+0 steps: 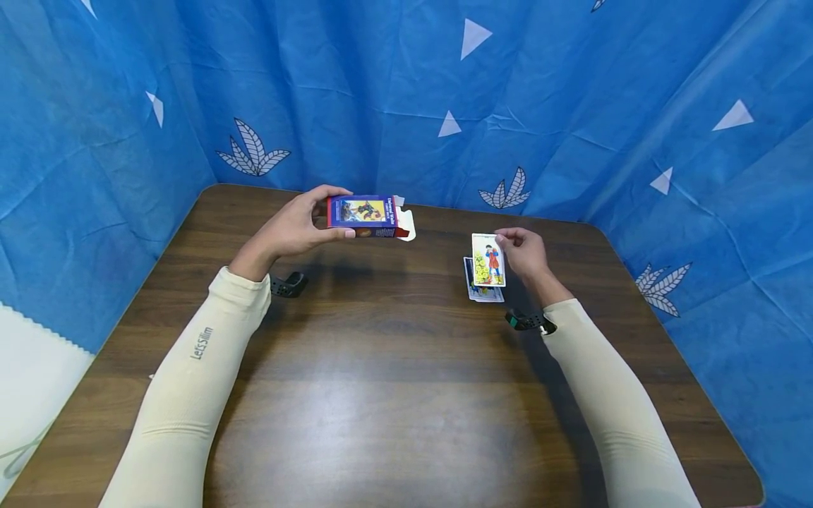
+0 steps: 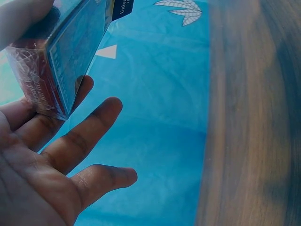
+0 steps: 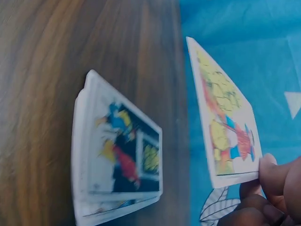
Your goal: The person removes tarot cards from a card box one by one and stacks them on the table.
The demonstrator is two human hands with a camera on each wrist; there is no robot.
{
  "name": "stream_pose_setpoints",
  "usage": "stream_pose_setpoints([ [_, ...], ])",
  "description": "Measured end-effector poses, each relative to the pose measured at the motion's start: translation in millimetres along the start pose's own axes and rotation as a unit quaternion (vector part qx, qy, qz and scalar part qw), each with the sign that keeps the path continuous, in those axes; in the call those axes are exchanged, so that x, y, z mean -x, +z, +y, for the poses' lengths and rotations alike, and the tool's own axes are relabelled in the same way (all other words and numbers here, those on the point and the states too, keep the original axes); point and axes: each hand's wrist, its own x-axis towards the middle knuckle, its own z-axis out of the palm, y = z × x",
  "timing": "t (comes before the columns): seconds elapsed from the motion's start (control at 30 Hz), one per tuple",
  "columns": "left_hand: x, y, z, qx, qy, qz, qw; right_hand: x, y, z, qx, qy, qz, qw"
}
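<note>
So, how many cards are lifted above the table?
1 card shows, pinched in the right hand near the card stack; others may hide behind that card or inside the box.

Behind the table (image 1: 394, 339) hangs the curtain (image 1: 381, 85). The left hand (image 1: 293, 224) holds the box (image 1: 363, 212), left of the right hand (image 1: 527, 252), which holds a card (image 1: 486, 261) above the stack (image 3: 127, 150) on the table; the box seems raised over the table too.

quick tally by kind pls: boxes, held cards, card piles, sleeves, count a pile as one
Box: 1
Held card: 1
Card pile: 1 (cards inside can't be counted)
Sleeves: 2
Total: 5
</note>
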Motion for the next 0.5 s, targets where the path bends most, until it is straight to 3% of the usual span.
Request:
stream_pose_setpoints([
  [0.23,0.7,-0.5,0.4,0.011,0.003,-0.003,0.9999,-5,5.0,22,0.038,0.005,-0.049,0.998],
  [0.5,0.8,-1.6,2.4,0.011,-0.004,-0.006,0.9999,-11,12.0,31,0.048,0.023,-0.05,0.997],
])
